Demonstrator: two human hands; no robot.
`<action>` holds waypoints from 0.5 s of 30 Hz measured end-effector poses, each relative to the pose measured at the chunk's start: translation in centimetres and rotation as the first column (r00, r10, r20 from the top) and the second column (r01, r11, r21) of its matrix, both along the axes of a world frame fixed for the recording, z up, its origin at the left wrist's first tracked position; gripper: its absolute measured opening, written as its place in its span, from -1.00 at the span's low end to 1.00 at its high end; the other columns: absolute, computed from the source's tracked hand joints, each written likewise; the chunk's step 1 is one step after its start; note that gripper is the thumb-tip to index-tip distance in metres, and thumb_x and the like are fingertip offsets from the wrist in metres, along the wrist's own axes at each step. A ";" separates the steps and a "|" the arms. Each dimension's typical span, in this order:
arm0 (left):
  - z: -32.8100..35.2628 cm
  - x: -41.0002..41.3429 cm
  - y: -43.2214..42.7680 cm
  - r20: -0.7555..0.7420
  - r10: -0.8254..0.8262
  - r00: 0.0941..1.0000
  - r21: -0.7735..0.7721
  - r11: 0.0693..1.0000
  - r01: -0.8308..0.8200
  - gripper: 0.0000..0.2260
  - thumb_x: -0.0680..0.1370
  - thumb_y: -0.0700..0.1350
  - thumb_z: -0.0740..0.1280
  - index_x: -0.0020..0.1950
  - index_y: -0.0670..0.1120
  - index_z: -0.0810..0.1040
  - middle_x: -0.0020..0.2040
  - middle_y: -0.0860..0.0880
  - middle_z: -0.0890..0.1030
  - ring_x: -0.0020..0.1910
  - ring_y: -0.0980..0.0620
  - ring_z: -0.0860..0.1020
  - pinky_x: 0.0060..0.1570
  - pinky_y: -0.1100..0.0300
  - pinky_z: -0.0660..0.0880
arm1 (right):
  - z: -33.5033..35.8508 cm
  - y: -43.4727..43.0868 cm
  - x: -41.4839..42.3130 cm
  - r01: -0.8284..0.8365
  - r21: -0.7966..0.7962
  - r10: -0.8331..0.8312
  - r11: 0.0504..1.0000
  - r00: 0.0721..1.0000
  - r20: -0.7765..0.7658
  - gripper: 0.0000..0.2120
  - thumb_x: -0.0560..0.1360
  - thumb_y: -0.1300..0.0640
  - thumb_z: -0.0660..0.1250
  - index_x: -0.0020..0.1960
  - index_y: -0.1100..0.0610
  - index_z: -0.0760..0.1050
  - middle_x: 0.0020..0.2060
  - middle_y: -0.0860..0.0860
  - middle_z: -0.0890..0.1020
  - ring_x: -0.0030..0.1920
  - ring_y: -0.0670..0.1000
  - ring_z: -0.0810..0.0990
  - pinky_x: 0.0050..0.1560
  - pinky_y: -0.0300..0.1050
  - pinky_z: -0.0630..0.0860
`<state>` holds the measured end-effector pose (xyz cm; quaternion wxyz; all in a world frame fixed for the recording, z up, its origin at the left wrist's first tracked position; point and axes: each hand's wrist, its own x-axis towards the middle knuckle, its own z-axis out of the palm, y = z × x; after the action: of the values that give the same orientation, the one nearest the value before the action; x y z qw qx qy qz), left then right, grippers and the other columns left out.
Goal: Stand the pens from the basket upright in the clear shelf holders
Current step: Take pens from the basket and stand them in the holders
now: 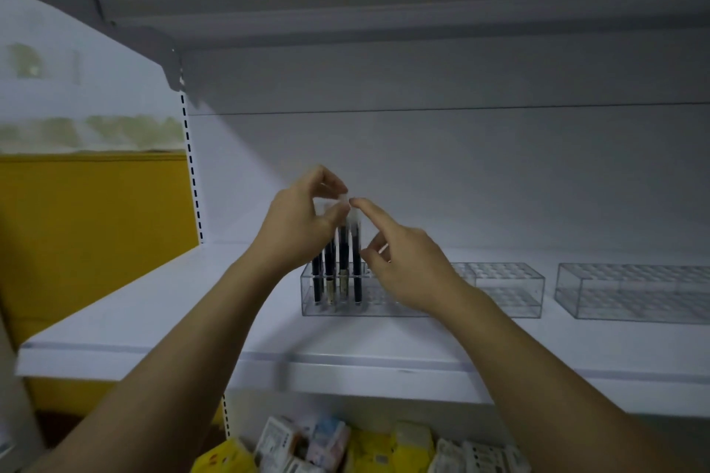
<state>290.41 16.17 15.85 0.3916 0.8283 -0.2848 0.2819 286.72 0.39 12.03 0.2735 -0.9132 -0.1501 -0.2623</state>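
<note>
- A white shelf (192, 303) fills the view at chest height, with a plain white back panel behind it and another shelf overhead.
- Three clear holders stand in a row on the shelf, each with a grid of round holes in its top.
- The left holder (380, 308) carries four dark pens (356, 269), upright side by side in holes at its left end, with pale caps at the top.
- The middle holder (511, 288) sits just to the right of it, and the right holder (634, 292) stands a little apart, further right.
- The left hand (303, 219) reaches in from the near left, and its thumb and forefinger pinch the pale top of the third pen (343, 261) from the left.
- The right hand (407, 265) comes in from the near right and holds nothing. Its forefinger points straight up and left, the tip right by the pinched cap; whether it touches is hard to tell. The other fingers are loosely curled.
- The two hands are close together above the left holder.
- Below the shelf, at the near edge, lie mixed yellow and white packets (345, 445).
- To the far left is a yellow panel (92, 234).
</note>
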 end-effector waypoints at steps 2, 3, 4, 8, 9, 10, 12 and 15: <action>-0.3 0.1 -0.1 0.024 0.036 0.999 0.017 0.999 -0.036 -0.88 0.55 -0.09 0.35 0.05 0.04 0.45 0.06 0.13 0.52 0.13 0.13 0.47 0.13 0.23 0.40 | -0.1 -0.1 -0.2 -0.011 -0.005 0.011 1.000 0.999 -0.032 -0.37 0.60 0.13 0.24 0.46 -0.34 0.02 -0.10 -0.03 0.63 -0.15 -0.01 0.61 -0.01 -0.02 0.61; -0.2 0.2 -0.1 0.037 0.051 0.998 0.022 0.998 -0.051 -0.88 0.55 -0.08 0.35 0.04 0.06 0.46 0.07 0.13 0.52 0.16 0.11 0.46 0.19 0.16 0.39 | -0.1 -0.1 -0.2 -0.018 -0.005 0.018 1.000 0.999 -0.044 -0.36 0.60 0.14 0.24 0.46 -0.33 0.01 -0.14 -0.01 0.64 -0.17 0.00 0.62 -0.01 0.00 0.61; -0.1 0.2 -0.1 0.043 0.061 0.997 0.029 0.998 -0.062 -0.88 0.55 -0.07 0.35 0.04 0.07 0.46 0.08 0.13 0.52 0.18 0.10 0.45 0.22 0.12 0.38 | 0.0 -0.1 -0.3 -0.022 -0.010 0.021 1.000 0.999 -0.049 -0.35 0.59 0.15 0.24 0.47 -0.33 -0.01 -0.17 0.00 0.65 -0.19 0.01 0.62 -0.02 0.01 0.61; 0.1 0.4 -0.1 0.036 0.088 0.995 0.039 0.995 -0.089 -0.89 0.54 -0.02 0.36 0.02 0.11 0.47 0.07 0.15 0.53 0.20 0.07 0.47 0.27 -0.05 0.40 | 0.2 0.0 -0.5 -0.019 0.006 0.020 1.000 0.997 -0.075 -0.33 0.60 0.16 0.23 0.48 -0.32 -0.02 -0.20 0.03 0.64 -0.20 0.02 0.61 -0.03 -0.01 0.61; 0.2 0.4 -0.1 0.032 0.095 0.995 0.036 0.995 -0.096 -0.89 0.53 -0.01 0.36 0.02 0.12 0.47 0.08 0.14 0.54 0.20 0.07 0.47 0.27 -0.07 0.40 | 0.3 0.1 -0.6 -0.019 0.015 0.021 1.000 0.996 -0.085 -0.33 0.60 0.17 0.22 0.48 -0.33 -0.01 -0.20 0.04 0.63 -0.20 0.02 0.60 -0.02 -0.01 0.61; 0.2 0.3 -0.2 0.027 0.103 0.994 0.035 0.994 -0.104 -0.88 0.53 -0.01 0.36 0.01 0.12 0.46 0.10 0.12 0.55 0.20 0.06 0.48 0.27 -0.08 0.41 | 0.3 0.1 -0.7 -0.017 0.025 0.019 1.000 0.995 -0.096 -0.33 0.60 0.20 0.21 0.48 -0.34 -0.01 -0.19 0.05 0.63 -0.19 0.03 0.61 -0.01 -0.01 0.61; 0.4 0.3 -0.4 0.005 0.128 0.992 0.049 0.990 -0.128 -0.89 0.53 0.00 0.37 0.01 0.13 0.46 0.14 0.08 0.56 0.21 0.04 0.48 0.27 -0.10 0.41 | 0.5 0.0 -0.9 -0.009 0.053 0.016 0.999 0.992 -0.127 -0.30 0.58 0.27 0.17 0.49 -0.33 0.01 -0.16 0.08 0.63 -0.15 0.06 0.62 0.02 0.00 0.61; 0.5 0.2 -0.4 -0.031 0.180 0.983 0.145 0.974 -0.174 -0.91 0.54 0.01 0.35 0.00 0.10 0.47 0.18 0.04 0.55 0.22 -0.01 0.47 0.26 -0.12 0.40 | 0.9 -0.1 -1.4 -0.005 0.068 0.017 0.998 0.985 -0.173 -0.26 0.56 0.33 0.16 0.52 -0.29 0.00 -0.11 0.08 0.64 -0.10 0.05 0.62 0.06 -0.06 0.59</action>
<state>290.63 15.73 16.34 0.3115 0.8820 -0.2204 0.2765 285.30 0.33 12.92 0.3174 -0.9220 -0.1218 -0.1854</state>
